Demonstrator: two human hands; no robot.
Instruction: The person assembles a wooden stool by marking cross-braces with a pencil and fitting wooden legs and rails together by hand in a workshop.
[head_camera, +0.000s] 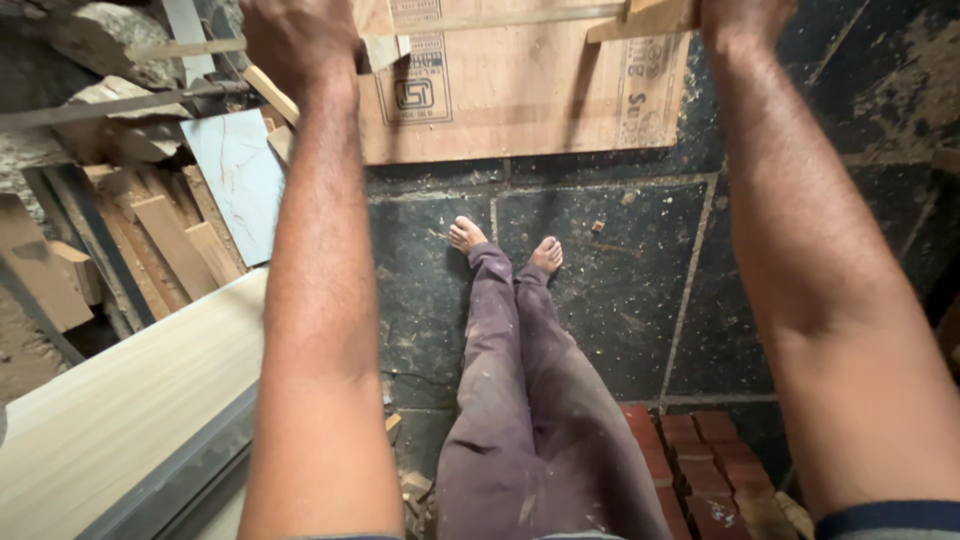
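Both my arms reach forward and up to the top of the view. My left hand (298, 35) is closed near a thin wooden strip (500, 18) that runs across the top, in front of a plywood sheet (520, 100) leaning on the floor. My right hand (742, 18) grips a short wooden piece (640, 22) at the strip's right end; the fingers are partly cut off by the frame edge. Whether the left hand actually holds the strip is hidden behind its back. My legs in purple trousers (530, 400) and bare feet stretch out below.
A dark stone-tile floor (620, 270) lies underneath. Wood offcuts and planks (160, 240) are piled at the left beside a pale marbled panel (235, 180). A light laminated board (110, 410) sits at the lower left. Red bricks (690, 450) lie at the lower right.
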